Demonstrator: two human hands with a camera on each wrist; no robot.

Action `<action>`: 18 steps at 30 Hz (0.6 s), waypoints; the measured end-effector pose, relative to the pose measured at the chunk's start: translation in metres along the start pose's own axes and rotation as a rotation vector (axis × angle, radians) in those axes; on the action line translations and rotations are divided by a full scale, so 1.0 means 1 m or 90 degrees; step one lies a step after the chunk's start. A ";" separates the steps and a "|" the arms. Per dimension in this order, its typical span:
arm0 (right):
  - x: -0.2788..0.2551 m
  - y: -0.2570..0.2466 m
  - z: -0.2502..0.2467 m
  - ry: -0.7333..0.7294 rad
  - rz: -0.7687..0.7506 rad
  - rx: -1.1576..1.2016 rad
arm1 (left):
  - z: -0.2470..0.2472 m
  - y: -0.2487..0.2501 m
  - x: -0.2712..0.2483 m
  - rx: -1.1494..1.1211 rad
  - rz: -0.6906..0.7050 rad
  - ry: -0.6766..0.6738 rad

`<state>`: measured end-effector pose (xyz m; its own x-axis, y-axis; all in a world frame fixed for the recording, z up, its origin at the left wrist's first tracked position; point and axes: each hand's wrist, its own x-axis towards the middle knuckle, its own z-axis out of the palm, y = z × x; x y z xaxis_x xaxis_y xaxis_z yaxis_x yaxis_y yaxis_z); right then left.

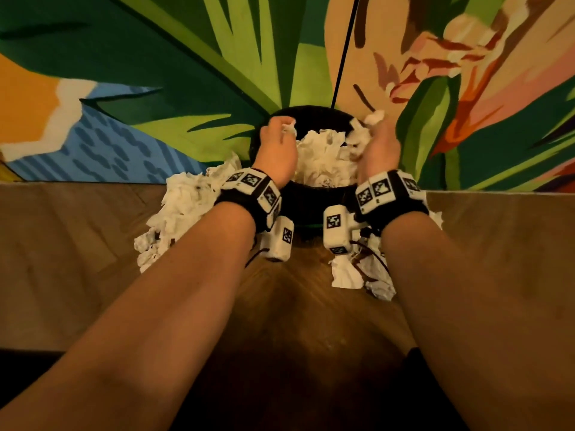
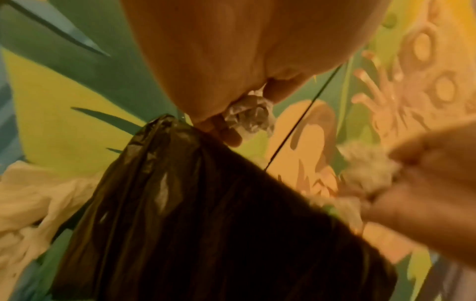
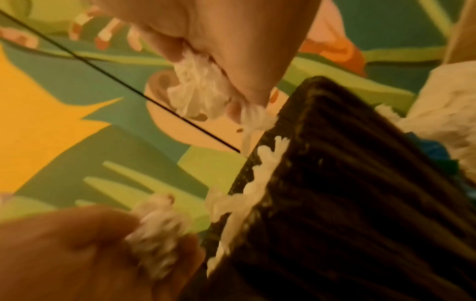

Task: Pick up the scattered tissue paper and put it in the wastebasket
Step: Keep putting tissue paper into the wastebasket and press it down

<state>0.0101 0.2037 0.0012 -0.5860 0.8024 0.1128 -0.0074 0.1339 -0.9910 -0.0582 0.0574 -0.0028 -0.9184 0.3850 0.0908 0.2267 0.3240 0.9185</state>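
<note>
A wastebasket with a black liner (image 1: 306, 209) stands at the rug's edge, heaped with white tissue (image 1: 320, 157). My left hand (image 1: 283, 128) hovers over its left rim and pinches a small crumpled tissue wad (image 2: 249, 114). Over the right rim my right hand (image 1: 373, 127) grips a larger clump of tissue (image 3: 201, 91), with shreds trailing onto the liner's edge (image 3: 268, 163). More scattered tissue lies on the floor left of the basket (image 1: 183, 213) and in front of it on the right (image 1: 357, 276).
A colourful leaf-patterned rug (image 1: 155, 88) lies beyond the basket, and wooden floor (image 1: 295, 306) lies in front of it. A thin black cable (image 1: 342, 51) runs across the rug to the basket's far rim.
</note>
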 end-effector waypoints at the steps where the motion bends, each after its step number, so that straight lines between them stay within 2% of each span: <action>1: -0.003 0.000 0.006 -0.028 -0.011 0.001 | 0.004 -0.003 0.000 0.054 0.022 -0.018; 5: -0.005 0.017 0.008 -0.155 -0.098 -0.268 | 0.011 -0.018 0.006 0.236 0.095 -0.091; 10: 0.005 0.033 -0.005 -0.223 -0.139 -0.548 | 0.013 -0.023 0.024 0.357 0.067 -0.111; 12: 0.006 0.035 -0.006 -0.255 -0.168 -0.608 | 0.015 -0.020 0.028 0.387 0.041 -0.105; 15: 0.001 0.037 -0.004 -0.273 -0.241 -0.676 | 0.017 -0.016 0.033 0.477 0.018 -0.155; 18: -0.007 0.038 -0.002 -0.283 -0.264 -0.766 | 0.019 -0.011 0.031 0.562 0.017 -0.181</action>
<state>0.0155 0.2046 -0.0373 -0.9266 0.3541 0.1268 0.3285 0.9260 -0.1860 -0.0832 0.0825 -0.0179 -0.8215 0.5617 -0.0979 0.5186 0.8074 0.2812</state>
